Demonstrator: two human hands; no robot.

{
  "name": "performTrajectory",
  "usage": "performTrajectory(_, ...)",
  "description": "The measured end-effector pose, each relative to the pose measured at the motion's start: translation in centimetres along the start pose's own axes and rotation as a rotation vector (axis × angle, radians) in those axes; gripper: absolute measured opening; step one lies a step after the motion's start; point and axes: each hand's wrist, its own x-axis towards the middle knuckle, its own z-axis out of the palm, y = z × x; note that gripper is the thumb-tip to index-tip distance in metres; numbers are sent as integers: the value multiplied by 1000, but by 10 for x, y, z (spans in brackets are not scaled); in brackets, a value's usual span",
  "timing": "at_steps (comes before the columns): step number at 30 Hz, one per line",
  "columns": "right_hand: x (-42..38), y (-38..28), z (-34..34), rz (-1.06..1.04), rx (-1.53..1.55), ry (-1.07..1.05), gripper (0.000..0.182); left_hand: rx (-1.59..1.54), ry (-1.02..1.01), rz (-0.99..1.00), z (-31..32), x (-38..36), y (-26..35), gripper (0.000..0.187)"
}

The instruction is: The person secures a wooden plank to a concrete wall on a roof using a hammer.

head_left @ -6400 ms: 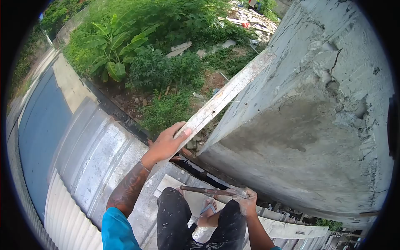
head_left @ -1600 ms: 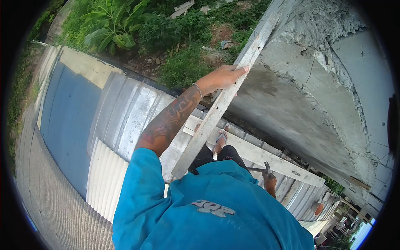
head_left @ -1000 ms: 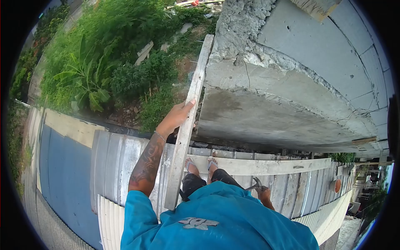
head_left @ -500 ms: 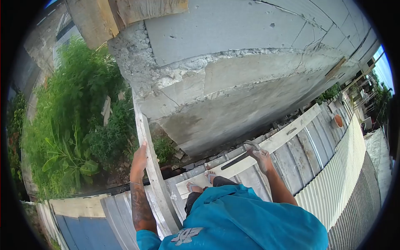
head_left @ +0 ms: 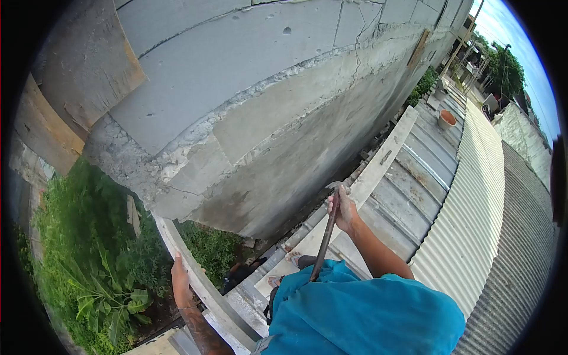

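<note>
A long pale beam (head_left: 195, 269) slants from the wall's lower corner down to the person's body. My left hand (head_left: 180, 280) rests against its left side, closed around the edge. To the right, my right hand (head_left: 343, 210) is wrapped round a hammer (head_left: 325, 239), near its metal head. The hammer's dark handle points down toward the blue shirt (head_left: 367, 313). Beyond both hands rises the grey block wall (head_left: 266, 112), rough and broken along its lower corner.
Sandalled feet stand on a plank (head_left: 378, 177) over the metal roof (head_left: 396, 207). An orange bucket (head_left: 447, 119) sits farther along it. Corrugated sheets (head_left: 467, 219) lie right. Plants (head_left: 89, 248) grow far below at left. Wooden boards (head_left: 94, 65) hang at upper left.
The view has turned to the right. The hammer's handle has swung from pointing left to pointing down toward the body. My left hand remains on the beam.
</note>
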Motion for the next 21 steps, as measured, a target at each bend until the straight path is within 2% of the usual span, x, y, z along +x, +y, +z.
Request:
performTrajectory(4,-11,22,14,141,-27,-1,32,-14,37,19,4,-1,-1,62)
performTrajectory(7,-16,54,8,139,-221,-167,24,41,25,22,1,-1,2,59)
performTrajectory(8,-25,59,18,179,-269,-127,18,21,27,28,-2,0,0,57)
performTrajectory(9,-30,66,17,209,-275,-179,12,19,46,61,-1,-2,0,56)
performTrajectory(11,-37,75,24,186,-375,-161,12,-17,73,62,3,-12,11,55)
performTrajectory(13,-32,77,32,60,-485,-172,12,-5,62,95,-3,1,-7,63)
performTrajectory(16,-44,56,76,-261,-674,-318,11,64,16,164,-6,7,-13,68)
performTrajectory(19,-44,32,133,-610,-753,-494,15,192,181,232,1,9,-17,77)
performTrajectory(20,-34,19,147,-707,-793,-608,17,191,150,243,2,10,-18,78)
performTrajectory(21,-33,13,176,-818,-729,-636,20,190,118,257,2,11,-19,80)
